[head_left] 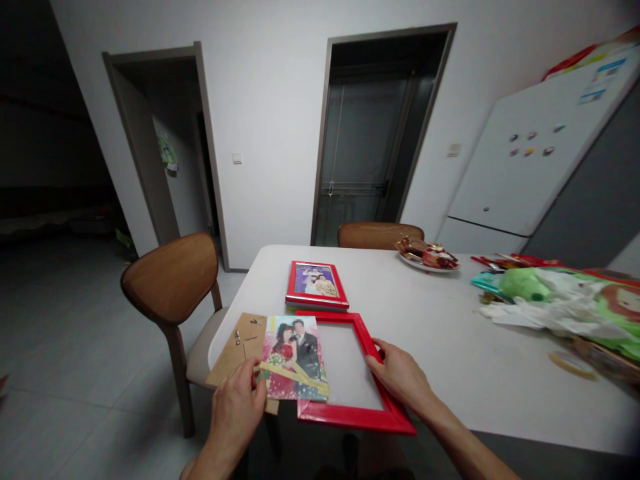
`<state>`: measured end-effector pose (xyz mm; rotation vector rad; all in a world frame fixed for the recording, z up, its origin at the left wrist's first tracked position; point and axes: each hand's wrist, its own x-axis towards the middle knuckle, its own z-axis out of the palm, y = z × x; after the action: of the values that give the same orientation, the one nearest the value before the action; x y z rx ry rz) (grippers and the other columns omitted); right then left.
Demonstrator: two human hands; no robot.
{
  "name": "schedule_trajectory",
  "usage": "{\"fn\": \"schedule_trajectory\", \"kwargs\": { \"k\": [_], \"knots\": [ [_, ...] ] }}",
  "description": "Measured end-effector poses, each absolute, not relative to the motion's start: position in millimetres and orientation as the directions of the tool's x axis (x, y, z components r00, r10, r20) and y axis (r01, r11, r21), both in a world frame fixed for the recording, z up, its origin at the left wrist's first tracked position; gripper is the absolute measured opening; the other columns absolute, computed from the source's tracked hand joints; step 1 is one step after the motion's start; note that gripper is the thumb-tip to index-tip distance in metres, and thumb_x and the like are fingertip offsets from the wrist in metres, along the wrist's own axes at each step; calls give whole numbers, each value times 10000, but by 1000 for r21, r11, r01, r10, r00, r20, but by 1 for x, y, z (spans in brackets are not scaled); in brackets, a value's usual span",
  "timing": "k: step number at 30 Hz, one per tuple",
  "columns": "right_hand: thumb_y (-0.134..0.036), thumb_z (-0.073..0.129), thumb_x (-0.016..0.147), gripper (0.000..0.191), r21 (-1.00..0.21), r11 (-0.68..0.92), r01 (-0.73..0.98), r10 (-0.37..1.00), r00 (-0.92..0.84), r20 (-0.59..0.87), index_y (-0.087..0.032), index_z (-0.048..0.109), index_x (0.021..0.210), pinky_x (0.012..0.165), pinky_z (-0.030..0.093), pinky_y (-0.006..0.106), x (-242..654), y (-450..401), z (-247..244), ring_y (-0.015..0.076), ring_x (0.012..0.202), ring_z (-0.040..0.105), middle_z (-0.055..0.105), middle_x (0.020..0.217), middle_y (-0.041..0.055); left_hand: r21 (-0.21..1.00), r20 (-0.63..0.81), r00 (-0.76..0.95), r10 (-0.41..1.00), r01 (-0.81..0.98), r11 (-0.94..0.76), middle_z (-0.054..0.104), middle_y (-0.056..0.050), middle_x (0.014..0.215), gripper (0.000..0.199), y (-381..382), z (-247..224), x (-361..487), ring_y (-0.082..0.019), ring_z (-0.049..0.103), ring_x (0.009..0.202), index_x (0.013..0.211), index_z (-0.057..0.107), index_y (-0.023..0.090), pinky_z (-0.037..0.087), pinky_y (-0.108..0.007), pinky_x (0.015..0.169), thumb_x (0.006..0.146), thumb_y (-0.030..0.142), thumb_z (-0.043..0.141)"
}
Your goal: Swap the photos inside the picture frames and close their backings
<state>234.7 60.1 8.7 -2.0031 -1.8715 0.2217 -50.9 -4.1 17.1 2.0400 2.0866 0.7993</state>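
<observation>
My left hand [239, 393] is closed on the lower left edge of a photo print [309, 350] of a couple, with strips of yellowish tape across it. The photo overlaps the left side of a red picture frame [345, 417]. Closed around that frame's right side is my right hand [400, 375]. The frame's front edge juts past the table edge. Left of the photo lies a brown backing board [239, 341] with small metal fittings [237, 337] on it, partly covered by the photo and my left hand.
A second red-framed picture [316, 283] lies just beyond. On the white table [425, 313] are a plate of items [431, 256], a roll of tape [573, 365] and a heap of packaging [565, 300] at right. Wooden chairs [173, 277] stand left and behind.
</observation>
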Motion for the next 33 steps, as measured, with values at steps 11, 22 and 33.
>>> {"fn": "schedule_trajectory", "kwargs": {
  "k": [11,22,33],
  "knots": [
    [-267,448,702,418,-656,203,727,958,-9,287,-115,513,1085,718,423,292,201,53,19,156,725,558,590,937,95,354,472,254,844,822,-446,491,-103,1173,432,-6,4,-32,-243,431,1097,1107,461,175,369,-434,907,677,131,461],
    [-249,560,655,667,-966,118,-230,988,-69,137,-166,274,1252,520,418,204,115,51,58,91,565,531,561,675,-32,451,557,237,796,718,-529,443,-116,1251,530,18,9,-21,-213,377,1169,1191,421,121,327,-419,964,683,18,311],
    [-357,518,698,226,-870,-212,-445,975,-149,-162,-158,523,807,531,460,240,132,46,32,138,623,592,623,717,32,900,159,-205,966,-372,-227,637,-87,969,425,6,53,14,-225,589,896,1125,460,130,458,-345,788,747,322,492]
  ]
}}
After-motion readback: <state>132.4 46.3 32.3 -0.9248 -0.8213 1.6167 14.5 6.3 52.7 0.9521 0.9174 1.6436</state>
